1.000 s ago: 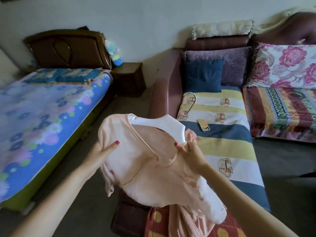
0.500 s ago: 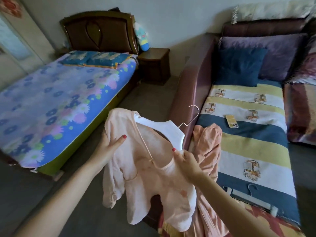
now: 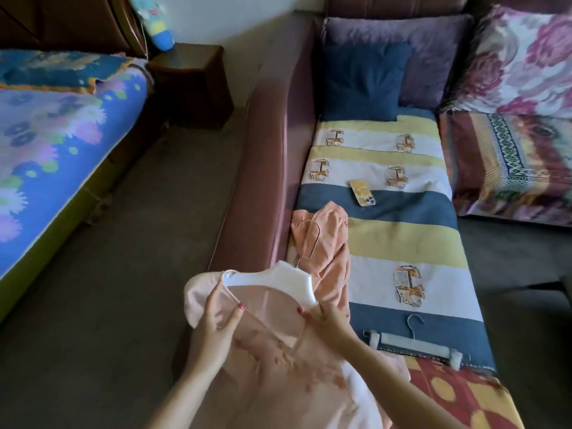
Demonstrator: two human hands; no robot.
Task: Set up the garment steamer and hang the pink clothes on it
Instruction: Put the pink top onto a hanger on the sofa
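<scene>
Holding one pale pink top [image 3: 272, 366] low in the middle of the view, a person works it onto one white hanger [image 3: 278, 281] with a metal hook. The left hand [image 3: 216, 323] pinches the neckline at the hanger's left shoulder, thumb and fingers closed on the fabric. The right hand [image 3: 325, 320] grips the hanger's right end together with the cloth, fingers curled shut. The top hangs down from both hands, over the near end of the sofa.

Just beyond the right fingers, a second pink garment [image 3: 325, 243], darker and crumpled, lies on the striped blanket [image 3: 387, 236]. To the right of that hand, a second white hanger [image 3: 414, 345] lies flat on the blanket. One phone [image 3: 362, 192] rests farther away, past the crumpled garment. Three cushions lean at the sofa's far end: blue [image 3: 362, 78], purple [image 3: 433, 54] and floral [image 3: 526, 63].

Left of the left fingers, the sofa arm [image 3: 263, 168] borders a bare strip of dark floor [image 3: 123, 274], running to one bed [image 3: 46, 150] with a flowered blue cover.
</scene>
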